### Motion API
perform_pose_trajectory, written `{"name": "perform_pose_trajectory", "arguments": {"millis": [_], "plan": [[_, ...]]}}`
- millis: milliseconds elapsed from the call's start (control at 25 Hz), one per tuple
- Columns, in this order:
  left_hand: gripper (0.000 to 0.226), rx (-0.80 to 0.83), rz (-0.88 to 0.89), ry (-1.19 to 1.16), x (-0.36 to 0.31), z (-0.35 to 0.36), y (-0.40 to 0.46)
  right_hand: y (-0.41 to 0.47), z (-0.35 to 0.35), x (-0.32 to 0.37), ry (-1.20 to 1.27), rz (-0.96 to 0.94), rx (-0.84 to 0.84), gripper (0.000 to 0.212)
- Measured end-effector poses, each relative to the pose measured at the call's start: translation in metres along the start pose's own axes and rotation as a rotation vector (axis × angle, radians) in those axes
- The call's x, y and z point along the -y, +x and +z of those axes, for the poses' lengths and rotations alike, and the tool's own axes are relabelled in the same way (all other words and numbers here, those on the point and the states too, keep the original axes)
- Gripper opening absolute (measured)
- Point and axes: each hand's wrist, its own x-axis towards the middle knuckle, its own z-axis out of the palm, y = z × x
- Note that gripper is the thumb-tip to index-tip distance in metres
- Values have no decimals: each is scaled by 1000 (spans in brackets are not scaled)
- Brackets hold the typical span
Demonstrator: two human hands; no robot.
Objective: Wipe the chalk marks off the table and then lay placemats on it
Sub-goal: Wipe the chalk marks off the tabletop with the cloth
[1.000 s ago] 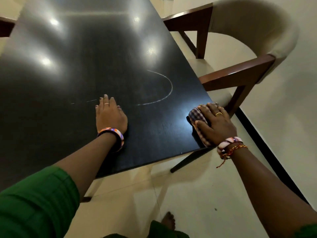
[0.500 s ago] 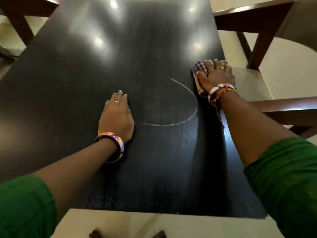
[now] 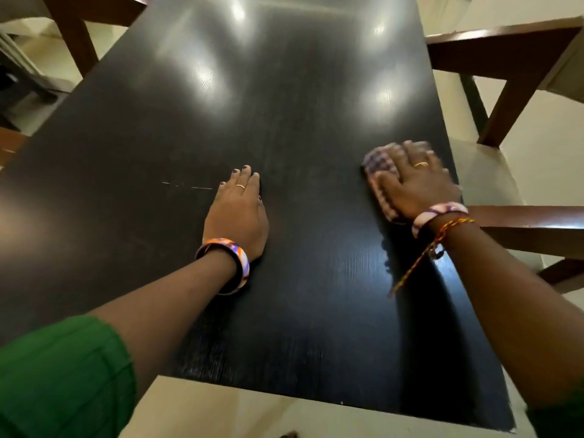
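The black table [image 3: 284,90] fills the view. My left hand [image 3: 237,213] lies flat on it near the middle, fingers straight. A short faint chalk line [image 3: 189,186] runs just left of its fingertips. My right hand [image 3: 417,181] presses a checked cloth [image 3: 377,172] flat against the table near the right edge; hand and cloth are motion-blurred. No curved chalk mark shows between my hands. No placemats are in view.
A wooden armchair [image 3: 505,49] with a pale seat stands close against the table's right side, its near armrest [image 3: 531,226] just right of my right wrist. Another wooden chair [image 3: 79,33] is at the far left. Pale floor lies below the near edge.
My right hand has swept the cloth back toward me along the right side, and the curved chalk arc between my hands is gone. My left hand has stayed flat in place.
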Motion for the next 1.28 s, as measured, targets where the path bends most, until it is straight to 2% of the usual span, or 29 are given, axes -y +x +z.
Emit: {"name": "perform_pose_trajectory", "arguments": {"millis": [40, 120, 280, 360, 400, 480, 560, 640, 680, 760, 880, 960, 1040, 1160, 1200, 1280], "plan": [[49, -1, 0, 7, 0, 1, 0, 14, -3, -4, 35, 100, 26, 61], [49, -3, 3, 20, 1, 1, 1, 36, -1, 20, 55, 126, 17, 59], [50, 5, -3, 11, 0, -1, 1, 6, 17, 104, 45, -181, 28, 59], [51, 16, 5, 9, 0, -2, 1, -32, 22, 103, 8, -313, 1, 59], [51, 23, 8, 8, 0, -3, 1, -44, 18, 88, -5, -308, -31, 61], [50, 33, 11, 13, 0, -4, 0, -37, 17, 31, 18, -127, -63, 63], [50, 32, 13, 22, -1, -4, 0, -17, 17, -28, -45, 91, -2, 66], [50, 40, 19, 30, -1, -5, 0, -8, 23, -42, -90, 185, 0, 80], [50, 42, 25, 28, 0, -5, 0, -11, 25, -24, -60, 192, -25, 81], [50, 41, 34, 0, 0, -5, 1, -27, 28, 36, 39, 167, -42, 72], [48, -19, -4, -117, 3, -7, -3, -77, 26, 127, 90, -59, -41, 58], [45, -50, -16, -169, 9, -13, -12, -112, 26, 126, 47, -152, -41, 57], [44, -3, 38, -150, 20, -19, -25, -129, 27, 78, 27, -55, -63, 62], [48, 101, 162, -72, 35, -25, -46, -133, 27, 4, -58, 263, 25, 74], [49, 124, 199, -46, 39, -26, -50, -129, 27, -1, -54, 354, 41, 74], [51, 159, 267, 21, 52, -31, -56, -118, 26, 32, 8, 450, 10, 68]]}}
